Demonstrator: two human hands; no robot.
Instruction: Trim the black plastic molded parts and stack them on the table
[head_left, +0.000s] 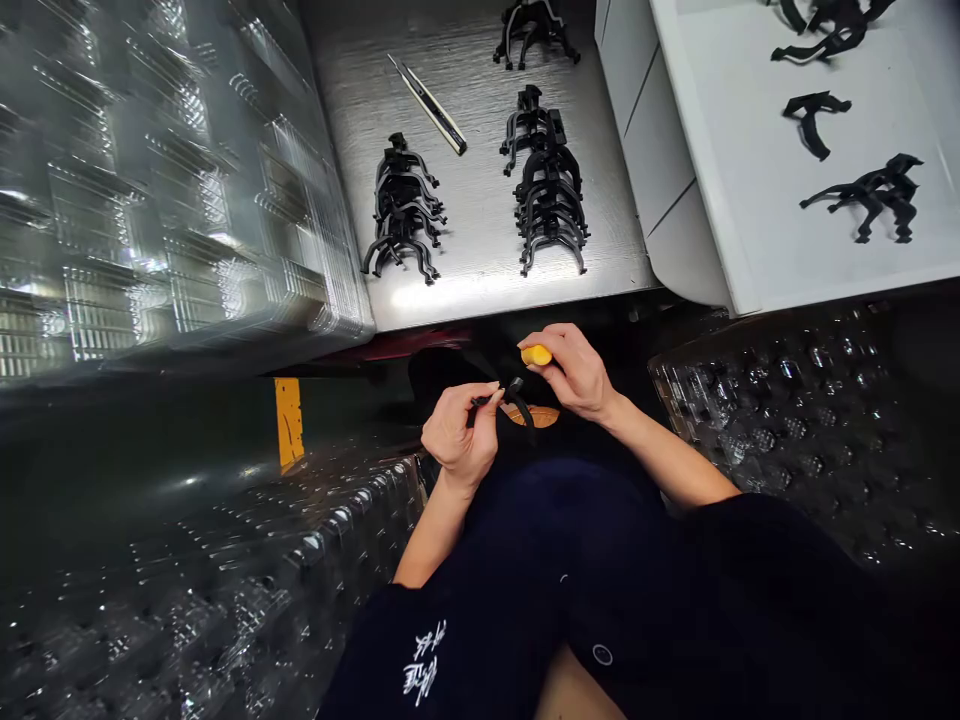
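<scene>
- A brushed-metal worktop (480,235) is seen ahead of the person, its front edge lit brightly.
- Closest, a dark navy shirt (570,560) is worn, and ribbed clear plastic trays (247,570) are seen at the lower left.
- Just in front of the body, a curved black part (519,406) is held by the left hand (461,435); its end is pinched between thumb and forefinger, the other fingers being curled in.
- Slightly farther out, a yellow object (536,355) is gripped by the right hand (574,372), thumb and fingertips closed on it; its full shape is hidden by the grip.
- The black part and the yellow object are held near each other, short of the worktop's edge.
- On the worktop, similar black pieces are lined up in a left row (405,215) and a right row (553,205).
- Beyond the left row, a utility knife (429,105) is laid diagonally.
</scene>
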